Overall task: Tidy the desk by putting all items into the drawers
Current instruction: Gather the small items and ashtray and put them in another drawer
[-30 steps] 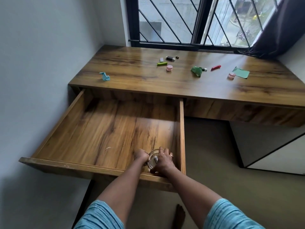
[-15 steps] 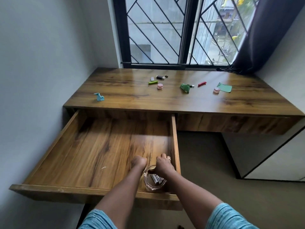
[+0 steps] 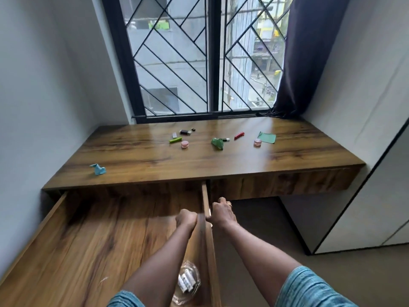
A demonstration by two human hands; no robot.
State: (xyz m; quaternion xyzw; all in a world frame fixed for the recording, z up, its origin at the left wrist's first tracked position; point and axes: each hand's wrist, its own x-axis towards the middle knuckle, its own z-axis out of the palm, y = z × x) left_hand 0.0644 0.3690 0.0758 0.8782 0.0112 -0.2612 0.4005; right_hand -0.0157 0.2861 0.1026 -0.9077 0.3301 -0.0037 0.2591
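The left drawer [image 3: 205, 202] stands pulled out under the wooden desk [image 3: 155, 158]. A glass dish [image 3: 187, 284] with small white pieces lies in the drawer's near right corner, between my forearms. My left hand [image 3: 187, 218] is raised over the drawer, fingers curled, holding nothing. My right hand [image 3: 221, 212] hovers over the drawer's right wall, fingers loosely bent, empty. On the desk lie a blue paper figure [image 3: 98, 169], a green stick [image 3: 175, 140], two pink jars [image 3: 184, 144] [image 3: 257, 142], crumpled green paper [image 3: 217, 143], a red item [image 3: 239, 135] and a green sheet [image 3: 267, 137].
A grey eraser [image 3: 174, 135] and a black item [image 3: 185, 132] lie near the barred window [image 3: 210, 63]. A dark curtain [image 3: 294, 63] hangs at the right. A white cabinet [image 3: 365, 196] stands right of the desk; a wall closes the left side.
Both hands let go of the glass dish, which stays in the drawer's near right corner, and moved up and forward toward the desk. The view tilted up.
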